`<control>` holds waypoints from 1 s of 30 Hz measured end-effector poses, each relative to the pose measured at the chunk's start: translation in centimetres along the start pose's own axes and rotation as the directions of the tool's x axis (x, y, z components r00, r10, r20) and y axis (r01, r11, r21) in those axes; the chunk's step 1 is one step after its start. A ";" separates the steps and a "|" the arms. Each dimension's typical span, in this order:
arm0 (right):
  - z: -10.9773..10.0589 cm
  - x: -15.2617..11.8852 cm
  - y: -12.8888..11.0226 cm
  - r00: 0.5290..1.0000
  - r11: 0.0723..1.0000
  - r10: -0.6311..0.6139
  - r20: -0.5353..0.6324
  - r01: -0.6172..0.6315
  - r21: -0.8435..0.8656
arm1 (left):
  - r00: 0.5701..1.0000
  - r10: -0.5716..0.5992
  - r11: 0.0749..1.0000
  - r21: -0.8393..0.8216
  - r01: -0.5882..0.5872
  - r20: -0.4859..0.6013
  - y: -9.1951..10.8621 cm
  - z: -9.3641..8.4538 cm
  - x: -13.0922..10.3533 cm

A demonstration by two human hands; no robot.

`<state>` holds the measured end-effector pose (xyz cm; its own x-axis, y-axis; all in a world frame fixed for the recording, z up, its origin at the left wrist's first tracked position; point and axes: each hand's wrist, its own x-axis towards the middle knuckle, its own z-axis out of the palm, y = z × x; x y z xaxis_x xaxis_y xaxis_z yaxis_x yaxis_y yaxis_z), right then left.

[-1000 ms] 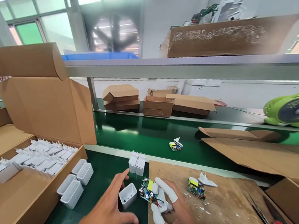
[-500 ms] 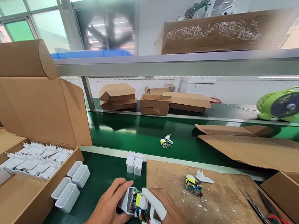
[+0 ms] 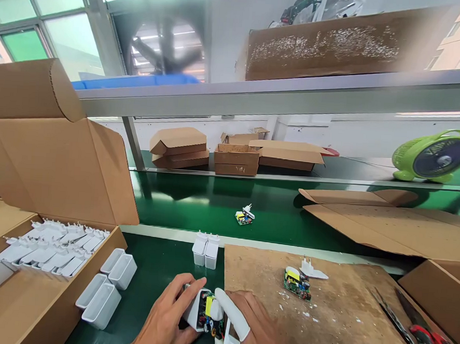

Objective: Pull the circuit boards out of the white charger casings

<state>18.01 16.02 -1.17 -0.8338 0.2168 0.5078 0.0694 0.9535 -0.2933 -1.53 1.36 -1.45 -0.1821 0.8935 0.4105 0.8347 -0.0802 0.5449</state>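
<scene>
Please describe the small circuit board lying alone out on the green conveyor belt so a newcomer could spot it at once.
Start at the long green conveyor belt running across the middle, beyond the worn brown cardboard work mat. Near the belt's centre lies a small green circuit board with a yellow component and white plug piece. Unlike the similar board on the mat, it sits alone on the belt.

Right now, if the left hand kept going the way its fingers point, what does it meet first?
Likely the pair of white shells standing upright just beyond the left hand; depth is hard to judge. The hand already grips a shell.
</scene>
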 end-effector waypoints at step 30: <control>-3.8 1.3 -2.7 0.968 0.938 0.141 0.206 -0.197 0.285 | 0.998 0.046 0.990 -0.136 -0.041 0.034 1.8 0.0 0.5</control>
<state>18.84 14.53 3.36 -0.9105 0.3010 0.2834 0.0732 0.7920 -0.6062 -0.10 1.67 -0.28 -0.1254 0.9033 0.4103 0.7630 -0.1765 0.6218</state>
